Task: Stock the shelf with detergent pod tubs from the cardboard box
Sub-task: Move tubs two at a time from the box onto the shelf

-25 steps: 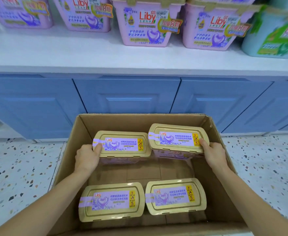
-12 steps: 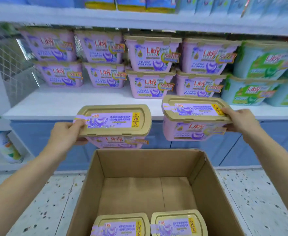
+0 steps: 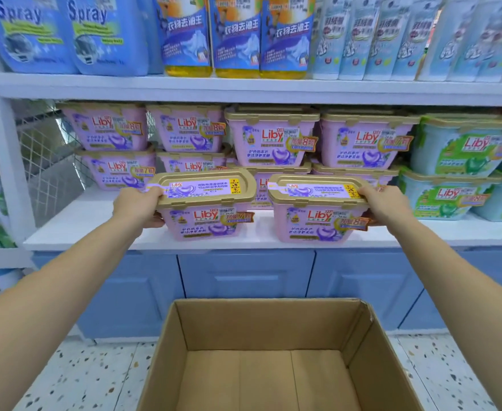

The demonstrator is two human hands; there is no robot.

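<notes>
Lifted both out of the box [image 3: 273, 321]: left hand [image 3: 138, 203] grips one tub [image 3: 205, 215], right hand [image 3: 384, 204] grips the other tub [image 3: 318, 218], now at the front edge of the shelf [image 3: 95, 229]. Nearly stocked.

"Liby" on pink tubs [image 3: 205, 216], green tubs [image 3: 457, 149], "Spray" on blue pouches [image 3: 27, 34]

I am counting two pink tubs [image 3: 205, 216] in my left hand [image 3: 137, 203] and right hand [image 3: 387, 204], eight more behind, at least three green tubs [image 3: 463, 143], three yellow bottles [image 3: 187, 34], two Spray jugs [image 3: 24, 34] and one box [image 3: 273, 321].
</notes>
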